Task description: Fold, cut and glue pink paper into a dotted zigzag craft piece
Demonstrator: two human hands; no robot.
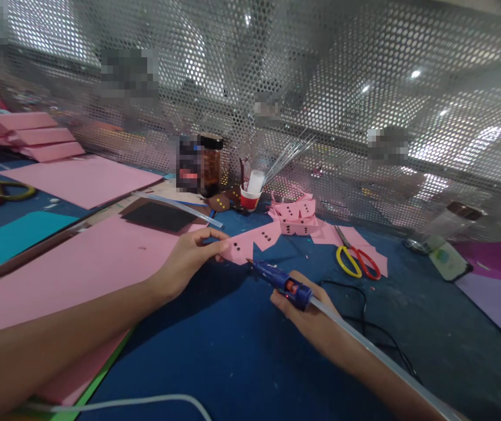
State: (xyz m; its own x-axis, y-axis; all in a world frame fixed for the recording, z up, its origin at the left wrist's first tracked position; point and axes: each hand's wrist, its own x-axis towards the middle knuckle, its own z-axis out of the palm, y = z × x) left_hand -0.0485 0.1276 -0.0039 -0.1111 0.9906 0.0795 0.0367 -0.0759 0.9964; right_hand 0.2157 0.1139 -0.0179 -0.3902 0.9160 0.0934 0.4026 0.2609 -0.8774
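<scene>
My left hand (195,257) pinches the near end of a pink paper strip (250,241) between thumb and fingers. The strip has notched edges and small black squares, and its far end reaches toward a pile of folded pink pieces (296,217) with similar squares. In my right hand (309,316) is a blue hot glue gun (280,279), with my fingers wrapped round it. Its nozzle points left and meets or nearly meets the lower edge of the strip. A long clear glue stick (364,339) sticks out of its back, over my right forearm.
Scissors (355,263) with yellow and red handles lie right of the pile. Behind stand a red and white cup (251,197) with clear sticks and a dark-lidded jar (211,166). Pink sheets (114,257) cover the left side. A black cord (364,301) curls at right; a perforated metal screen (320,76) rises behind.
</scene>
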